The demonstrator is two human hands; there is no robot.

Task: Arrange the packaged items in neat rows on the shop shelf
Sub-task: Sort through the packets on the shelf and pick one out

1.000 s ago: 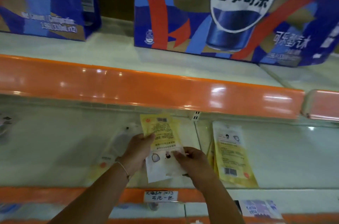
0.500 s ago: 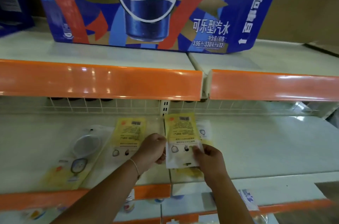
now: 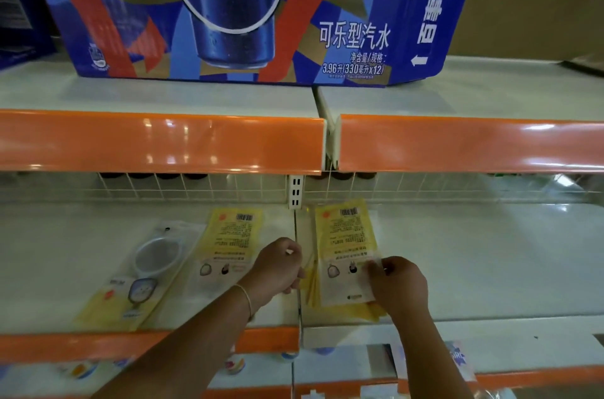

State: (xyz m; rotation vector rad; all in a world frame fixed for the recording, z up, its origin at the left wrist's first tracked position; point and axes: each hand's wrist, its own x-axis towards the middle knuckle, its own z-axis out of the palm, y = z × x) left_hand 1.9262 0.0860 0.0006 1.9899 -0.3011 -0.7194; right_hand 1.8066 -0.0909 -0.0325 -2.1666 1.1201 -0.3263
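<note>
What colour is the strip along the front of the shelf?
Shiny orange. The shelf's front strip shows best in the head view, just under the blue cola box.

Pretty clearly a small shop: white metal display shelves (image 3: 474, 251) with glossy orange price-strip edges (image 3: 163, 142), a wire-grid back rail (image 3: 196, 186), a big blue Pepsi 12-can carton (image 3: 228, 12) stocked up top, and flat barcoded yellow packets (image 3: 346, 248) laid out below.

cola carton (image 3: 248, 12) top cropped — packet print (image 3: 351, 228) perhaps unreadable
</note>
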